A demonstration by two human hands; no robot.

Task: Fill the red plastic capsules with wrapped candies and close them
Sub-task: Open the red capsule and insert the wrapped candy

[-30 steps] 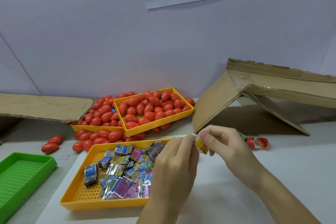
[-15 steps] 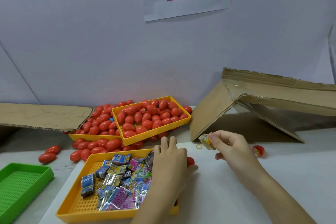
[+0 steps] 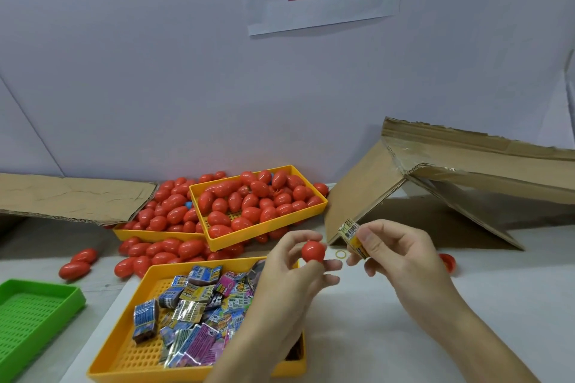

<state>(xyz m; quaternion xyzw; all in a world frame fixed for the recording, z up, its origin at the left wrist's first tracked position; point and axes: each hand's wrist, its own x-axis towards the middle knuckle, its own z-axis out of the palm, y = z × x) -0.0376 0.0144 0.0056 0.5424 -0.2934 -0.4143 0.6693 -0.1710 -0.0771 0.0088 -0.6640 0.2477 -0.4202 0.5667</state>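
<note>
Your left hand (image 3: 289, 267) pinches a smooth, round red capsule half (image 3: 313, 251); right hand (image 3: 395, 253) w/ fingers clamped on a boxy, crinkly foil-wrapped candy (image 3: 353, 235), just right of it.

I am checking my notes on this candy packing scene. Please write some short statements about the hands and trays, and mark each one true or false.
1. The left hand holds a round red plastic capsule piece. True.
2. The right hand is empty. False: it pinches a small yellow wrapped candy.
3. The candy is already inside the capsule piece. False: they are apart.
4. The near yellow plastic tray holds wrapped candies. True.
5. The green plastic tray is full of capsules. False: none show in it.
</note>
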